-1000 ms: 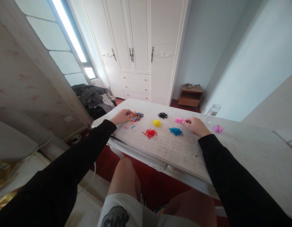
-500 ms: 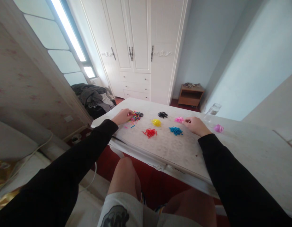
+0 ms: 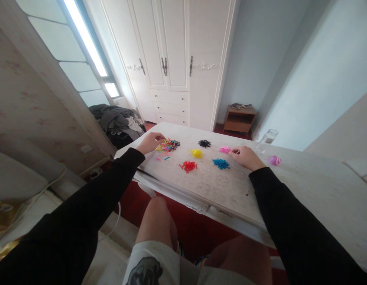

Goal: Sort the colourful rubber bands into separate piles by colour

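A mixed pile of small coloured strips, like tiny rubber bands (image 3: 171,145), lies on the left of the white table (image 3: 198,188). At its upper left edge is my left hand (image 3: 150,142), fingers bent in toward the thumb; whatever they pinch is too small to make out. Over on the right, my right hand (image 3: 244,155) rests at the edge of a pink pile (image 3: 224,149), its fingertips closed there and their contents hidden. Between the hands lie single-colour piles: black (image 3: 204,143), yellow (image 3: 196,153), red (image 3: 188,166) and blue (image 3: 221,164).
A clear glass jar (image 3: 268,137) stands beyond my right hand, with a pink-purple lump (image 3: 274,160) near it. A stray blue strip (image 3: 167,158) lies below the mixed pile. Behind the table are a white wardrobe (image 3: 174,47) and a small wooden cabinet (image 3: 239,120).
My left hand has drawn back slightly up and left from the mixed pile, baring more of it. My right hand has stayed beside the pink pile.
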Tool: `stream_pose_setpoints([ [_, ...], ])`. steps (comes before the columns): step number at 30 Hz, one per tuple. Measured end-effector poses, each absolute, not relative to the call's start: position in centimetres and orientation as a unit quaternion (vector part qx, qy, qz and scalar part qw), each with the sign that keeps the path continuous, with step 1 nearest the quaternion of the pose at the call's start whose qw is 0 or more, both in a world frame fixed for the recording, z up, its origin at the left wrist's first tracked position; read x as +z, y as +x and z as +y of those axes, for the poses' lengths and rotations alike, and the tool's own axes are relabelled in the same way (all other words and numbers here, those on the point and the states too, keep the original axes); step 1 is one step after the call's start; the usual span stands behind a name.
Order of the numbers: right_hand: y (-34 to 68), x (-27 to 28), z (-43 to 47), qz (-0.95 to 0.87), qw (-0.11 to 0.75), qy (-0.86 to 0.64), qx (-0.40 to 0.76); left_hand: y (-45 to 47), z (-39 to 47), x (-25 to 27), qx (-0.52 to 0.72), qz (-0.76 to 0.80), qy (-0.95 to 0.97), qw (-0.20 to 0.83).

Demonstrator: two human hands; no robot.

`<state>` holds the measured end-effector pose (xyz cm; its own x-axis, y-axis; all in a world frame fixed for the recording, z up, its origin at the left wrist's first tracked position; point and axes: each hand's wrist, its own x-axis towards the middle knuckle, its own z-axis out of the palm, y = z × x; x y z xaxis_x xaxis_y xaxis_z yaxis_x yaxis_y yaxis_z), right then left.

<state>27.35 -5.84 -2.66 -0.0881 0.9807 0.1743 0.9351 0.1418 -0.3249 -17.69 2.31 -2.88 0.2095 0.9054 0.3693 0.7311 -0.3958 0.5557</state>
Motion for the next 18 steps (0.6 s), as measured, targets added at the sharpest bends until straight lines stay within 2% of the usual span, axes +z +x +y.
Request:
stream_pose_setpoints([
  [10, 27.3, -2.6, -5.8, -0.736, 0.179, -0.651, 0.059, -16.5, 2.0, -3.2, 0.406, 0.529, 0.696, 0.266],
  [18, 27.1, -2.6, -5.9, -0.728, 0.2, -0.654, 0.046, -10.7, 2.1, -3.0, 0.445, 0.457, 0.68, 0.361],
])
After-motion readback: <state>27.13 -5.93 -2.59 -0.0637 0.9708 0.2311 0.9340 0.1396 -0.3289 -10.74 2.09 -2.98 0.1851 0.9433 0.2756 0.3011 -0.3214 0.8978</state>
